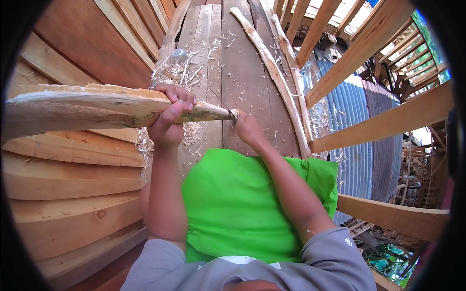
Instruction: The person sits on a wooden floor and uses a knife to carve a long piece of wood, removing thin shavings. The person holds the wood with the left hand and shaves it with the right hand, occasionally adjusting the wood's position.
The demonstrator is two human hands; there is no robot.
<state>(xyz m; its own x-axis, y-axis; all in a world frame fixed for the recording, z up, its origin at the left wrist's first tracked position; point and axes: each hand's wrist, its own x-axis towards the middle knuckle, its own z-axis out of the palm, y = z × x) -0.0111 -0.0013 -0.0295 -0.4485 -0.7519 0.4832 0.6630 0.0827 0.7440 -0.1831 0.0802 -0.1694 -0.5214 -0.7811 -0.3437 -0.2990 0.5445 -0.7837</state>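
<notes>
A thick pale wooden pole (92,107) comes in from the left edge and tapers to a narrow end in front of me. My left hand (170,114) is wrapped around it, thumb on the near side and fingers over the top. At the narrow end, my right hand (249,129) is closed on a knife whose thin dark blade (229,111) lies against the wood. The fist hides most of the knife's handle. Below the pole, a bright green cloth (238,199) covers my lap.
Pale shavings (191,136) litter the plank floor (242,63). Near the far left stands a clear cup-like container (178,56). Two long peeled poles (264,53) lie along the right side. Stacked boards (73,184) line the left; slanted railing beams (378,127) and corrugated sheets (349,160) border the right.
</notes>
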